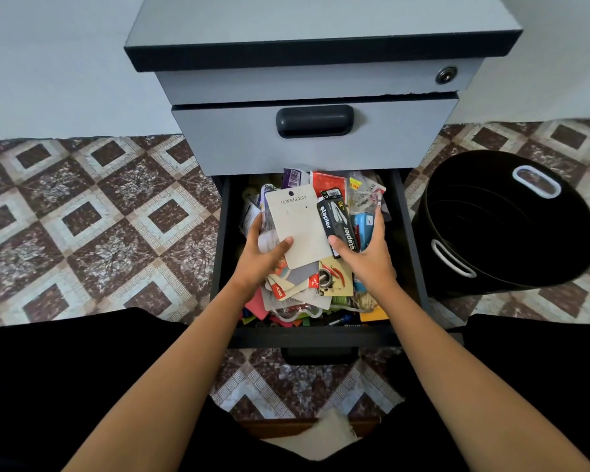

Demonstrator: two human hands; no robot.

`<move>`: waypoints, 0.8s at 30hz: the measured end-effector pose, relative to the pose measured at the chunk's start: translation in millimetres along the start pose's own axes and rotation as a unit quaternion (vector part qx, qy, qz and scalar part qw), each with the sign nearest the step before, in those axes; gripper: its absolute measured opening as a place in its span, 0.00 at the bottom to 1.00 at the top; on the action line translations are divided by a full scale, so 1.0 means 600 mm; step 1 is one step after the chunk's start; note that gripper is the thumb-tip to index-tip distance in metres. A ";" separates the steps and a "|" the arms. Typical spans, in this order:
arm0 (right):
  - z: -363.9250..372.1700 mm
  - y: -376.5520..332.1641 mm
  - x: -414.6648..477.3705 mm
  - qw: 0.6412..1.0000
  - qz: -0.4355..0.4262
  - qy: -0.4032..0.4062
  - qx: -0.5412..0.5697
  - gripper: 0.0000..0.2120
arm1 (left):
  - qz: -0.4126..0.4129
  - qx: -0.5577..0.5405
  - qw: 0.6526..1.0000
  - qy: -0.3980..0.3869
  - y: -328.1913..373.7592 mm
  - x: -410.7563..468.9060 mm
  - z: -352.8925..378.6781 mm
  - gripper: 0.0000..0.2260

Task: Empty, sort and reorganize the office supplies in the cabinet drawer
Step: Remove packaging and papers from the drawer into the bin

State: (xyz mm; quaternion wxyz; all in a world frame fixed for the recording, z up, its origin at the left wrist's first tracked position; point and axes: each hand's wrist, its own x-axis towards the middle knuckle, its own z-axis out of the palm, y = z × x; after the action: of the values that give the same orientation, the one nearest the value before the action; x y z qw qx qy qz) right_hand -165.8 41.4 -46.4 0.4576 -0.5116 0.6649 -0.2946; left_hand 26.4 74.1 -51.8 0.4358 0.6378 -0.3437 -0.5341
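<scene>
Drawer (315,337), centre frame: we are clasping the light, slippery pile (302,223) by its sides, left hand (265,255) and right hand (369,257) curled round.

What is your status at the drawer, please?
Left hand holds card, right hand holds stapler pack. Drawer open, full of supplies. Nothing blocking; bin stands to the right.
</scene>
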 end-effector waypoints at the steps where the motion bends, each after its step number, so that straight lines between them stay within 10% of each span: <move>1: -0.001 0.001 0.002 1.000 0.000 -0.006 0.013 0.59 | -0.001 -0.001 1.000 -0.002 0.000 0.001 0.000 0.38; 24: -0.017 0.019 0.026 0.992 -0.034 -0.125 0.010 0.42 | 0.089 0.205 0.975 0.001 0.015 -0.021 0.008 0.29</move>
State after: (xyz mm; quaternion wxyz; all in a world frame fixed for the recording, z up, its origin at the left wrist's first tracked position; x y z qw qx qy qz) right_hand -180.5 29.3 -57.0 0.5321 -0.5618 0.5819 -0.2504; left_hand 19.7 81.2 -39.0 0.3417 0.6812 -0.5005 -0.4107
